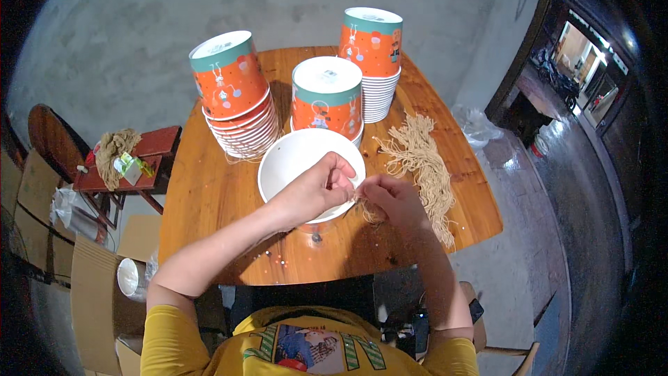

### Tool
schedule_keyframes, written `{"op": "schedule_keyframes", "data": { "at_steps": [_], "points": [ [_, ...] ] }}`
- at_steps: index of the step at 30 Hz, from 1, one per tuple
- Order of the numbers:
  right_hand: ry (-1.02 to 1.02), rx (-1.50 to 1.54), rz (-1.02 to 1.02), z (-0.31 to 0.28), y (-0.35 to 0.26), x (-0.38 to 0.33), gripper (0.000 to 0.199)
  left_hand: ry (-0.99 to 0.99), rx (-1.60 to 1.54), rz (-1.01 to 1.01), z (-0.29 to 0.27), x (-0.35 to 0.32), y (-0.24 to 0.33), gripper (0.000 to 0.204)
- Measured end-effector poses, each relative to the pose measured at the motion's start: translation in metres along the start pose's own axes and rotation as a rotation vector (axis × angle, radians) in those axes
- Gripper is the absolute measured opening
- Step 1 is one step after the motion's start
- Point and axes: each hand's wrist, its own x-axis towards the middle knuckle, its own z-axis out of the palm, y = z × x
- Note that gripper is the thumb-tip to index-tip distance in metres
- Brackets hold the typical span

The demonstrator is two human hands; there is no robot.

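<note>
Over the near right rim of a white paper bucket (pixel 285 160), my left hand (pixel 316 188) and my right hand (pixel 395 200) meet with bent, pinching fingertips. Thin tan cord (pixel 371 214) shows between the fingertips and hangs below them. Both hands are closed on it, though the exact point of grip is small and partly hidden by the fingers. Against the table's right side lies a long bundle of tan cords (pixel 426 174), close to my right hand. The bucket's mouth faces up, and its inside is plain white.
Three stacks of upturned orange-and-green paper buckets stand behind: left stack (pixel 229 83), middle stack (pixel 325 97), right stack (pixel 372 49). Several tiny beads (pixel 275 259) dot the wooden table (pixel 202 237) near its front edge. A red bench (pixel 156 150) holds more cord at left.
</note>
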Motion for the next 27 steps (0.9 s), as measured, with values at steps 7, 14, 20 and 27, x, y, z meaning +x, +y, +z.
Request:
{"op": "schedule_keyframes", "data": {
  "at_steps": [7,14,20,27],
  "points": [
    [0.174,-0.338,-0.285,0.01,0.013,-0.006,0.018,-0.001,-0.042,-0.014,-0.001,0.001,-0.003,0.024],
    [0.257,-0.378,-0.397,0.016,0.018,-0.003,0.014,-0.019,0.093,0.108,0.005,-0.006,0.008,0.024],
    [0.283,-0.282,-0.336,0.018,0.021,-0.005,0.013,0.023,0.314,-0.009,-0.001,-0.014,0.013,0.028],
    [0.289,-0.224,-0.31,0.018,0.027,-0.004,0.012,-0.006,0.275,-0.043,-0.002,-0.015,0.006,0.016]
  ]
}}
